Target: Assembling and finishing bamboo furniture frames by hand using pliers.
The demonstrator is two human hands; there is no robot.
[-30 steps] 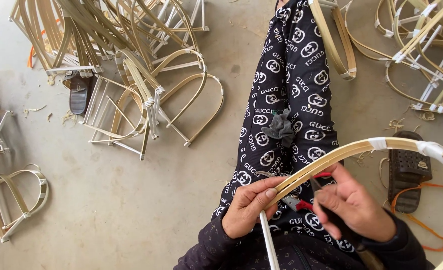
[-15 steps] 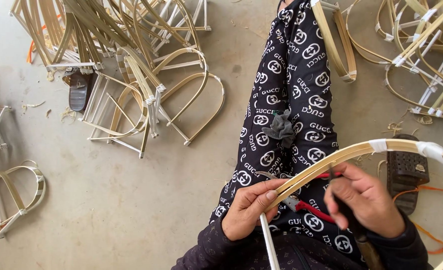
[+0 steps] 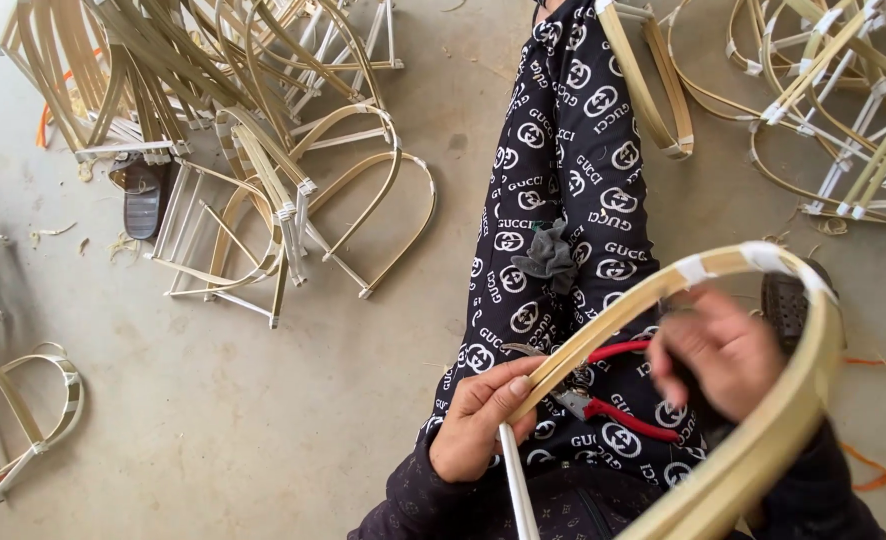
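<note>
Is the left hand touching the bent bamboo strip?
Touching. The head view shows the left hand with its fingers wrapped around the lower end of the bent bamboo strip, thumb pressed against it, no gap.

Right hand [image 3: 718, 350] motion-blurred; bent bamboo frame [image 3: 763, 440] edge-cropped

the curved bent bamboo strip [image 3: 763, 400] near the right is pale yellow-tan, with white tape bands at its top. the small pliers [image 3: 608, 395] on the lap have bright red handles and a grey metal head. the trousers [image 3: 568, 200] are black with a repeating white ring-and-letter print, and a dark grey scrunchie [image 3: 548, 255] lies on them. the far-left heap of bamboo frames [image 3: 233, 130] is straw-coloured with white-taped joints. the concrete floor [image 3: 263, 420] is dull grey-beige.
</note>
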